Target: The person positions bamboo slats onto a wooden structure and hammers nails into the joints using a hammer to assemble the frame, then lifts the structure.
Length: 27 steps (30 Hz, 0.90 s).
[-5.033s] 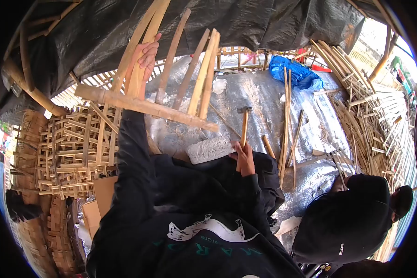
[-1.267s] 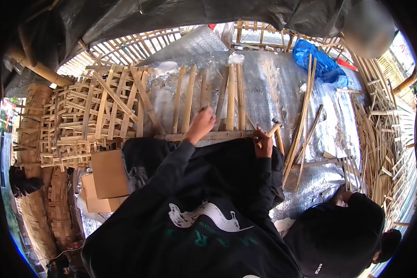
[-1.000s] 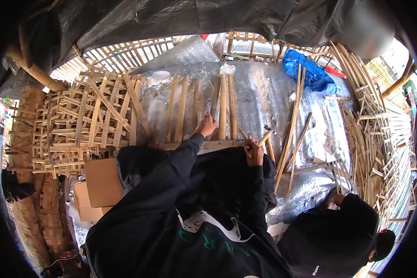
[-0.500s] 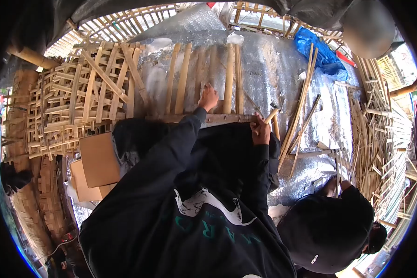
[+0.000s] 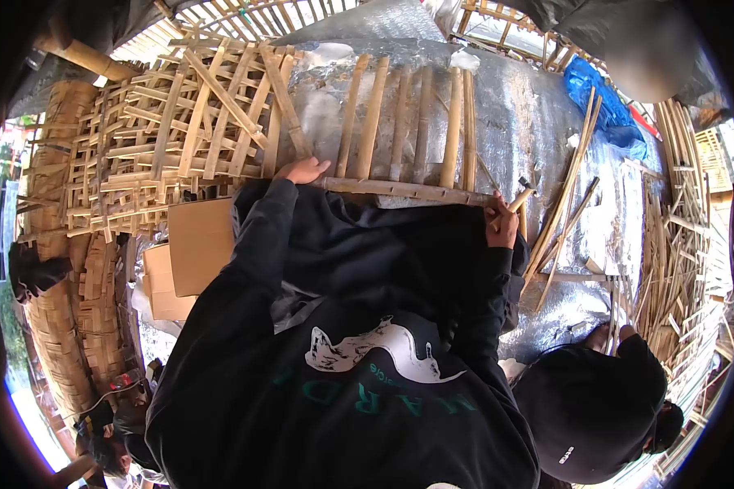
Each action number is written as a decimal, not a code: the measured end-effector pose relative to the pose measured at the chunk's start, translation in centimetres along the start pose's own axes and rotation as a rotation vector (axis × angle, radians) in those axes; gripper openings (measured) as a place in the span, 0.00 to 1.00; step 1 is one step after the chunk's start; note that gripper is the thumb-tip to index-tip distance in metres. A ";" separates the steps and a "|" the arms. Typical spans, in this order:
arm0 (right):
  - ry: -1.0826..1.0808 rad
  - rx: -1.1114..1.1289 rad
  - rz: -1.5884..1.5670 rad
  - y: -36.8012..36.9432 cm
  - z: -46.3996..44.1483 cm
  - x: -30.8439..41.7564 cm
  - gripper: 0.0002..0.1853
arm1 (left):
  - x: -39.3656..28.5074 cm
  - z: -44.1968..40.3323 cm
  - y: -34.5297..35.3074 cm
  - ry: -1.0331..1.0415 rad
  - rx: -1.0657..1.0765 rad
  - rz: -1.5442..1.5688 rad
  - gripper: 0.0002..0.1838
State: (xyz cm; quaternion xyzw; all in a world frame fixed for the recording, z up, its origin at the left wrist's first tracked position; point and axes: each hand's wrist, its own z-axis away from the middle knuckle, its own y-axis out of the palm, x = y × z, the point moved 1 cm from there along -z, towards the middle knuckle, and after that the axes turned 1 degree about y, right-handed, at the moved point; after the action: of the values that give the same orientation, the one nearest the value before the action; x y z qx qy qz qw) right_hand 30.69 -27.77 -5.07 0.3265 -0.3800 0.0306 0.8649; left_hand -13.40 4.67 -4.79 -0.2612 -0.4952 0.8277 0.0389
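Note:
A bamboo crosspiece (image 5: 416,191) lies sideways before my torso, and several upright bamboo slats (image 5: 373,118) stand apart from each other above it. My left hand (image 5: 303,169) is at the crosspiece's left end, fingers bent around it; part of the grip is hidden. My right hand (image 5: 502,224) is closed around the light wooden handle of a hammer (image 5: 523,198), beside the crosspiece's right end. The hammer's dark head points up and to the right. Beneath the slats is a silvery foil sheet (image 5: 510,122).
Woven bamboo lattice (image 5: 139,155) lies at left, above cardboard boxes (image 5: 200,244). Loose long strips (image 5: 567,179) and a blue plastic sheet (image 5: 603,106) are at right. A co-worker in black (image 5: 591,411) crouches at lower right. Rolled bamboo matting (image 5: 61,342) stands at far left.
My left hand has moved from among the slats to the left end of the crosspiece. My right hand keeps the hammer. The whole view has shifted as my head turned.

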 end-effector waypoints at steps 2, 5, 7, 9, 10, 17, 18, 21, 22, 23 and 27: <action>-0.012 0.099 0.017 -1.0 -0.7 -0.3 0.13 | -2.1 0.6 -1.5 -0.098 0.186 0.132 0.41; -0.189 0.013 0.035 1.2 1.6 0.2 0.15 | 0.1 -1.8 0.3 -0.025 0.339 0.072 0.43; -0.188 0.003 0.073 1.4 1.7 0.6 0.16 | -1.0 -1.2 0.2 0.052 0.329 0.095 0.43; -0.178 -0.009 0.110 1.3 1.4 0.5 0.17 | -2.3 -0.1 0.5 0.120 0.322 0.115 0.44; -0.168 0.020 0.093 0.9 1.0 0.5 0.16 | -2.9 0.3 0.9 0.026 0.274 0.143 0.44; -0.120 0.076 0.006 0.6 0.7 0.7 0.30 | -3.7 -1.3 3.3 0.070 0.094 0.450 0.32; -0.122 0.077 0.004 0.5 0.8 0.9 0.29 | -3.8 -1.2 3.5 0.083 0.076 0.554 0.31; -0.216 0.095 0.008 0.3 0.9 1.3 0.18 | -4.5 -1.3 3.9 0.080 0.026 0.501 0.31; -0.188 0.083 0.002 0.0 0.8 1.7 0.19 | -5.5 -0.3 3.3 0.045 -0.032 0.452 0.32; -0.194 0.081 -0.003 -0.2 0.5 2.0 0.19 | -6.4 -0.2 3.1 0.052 -0.031 0.449 0.32; -0.144 0.063 -0.066 -1.8 -1.7 3.9 0.15 | -9.0 -0.9 3.3 0.052 -0.025 0.396 0.32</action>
State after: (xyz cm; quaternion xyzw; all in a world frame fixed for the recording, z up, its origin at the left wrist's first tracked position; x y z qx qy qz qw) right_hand 35.03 -28.96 -4.23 0.3670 -0.4290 -0.0096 0.8253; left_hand -4.57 0.82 -4.35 -0.3752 -0.4430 0.8061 -0.1151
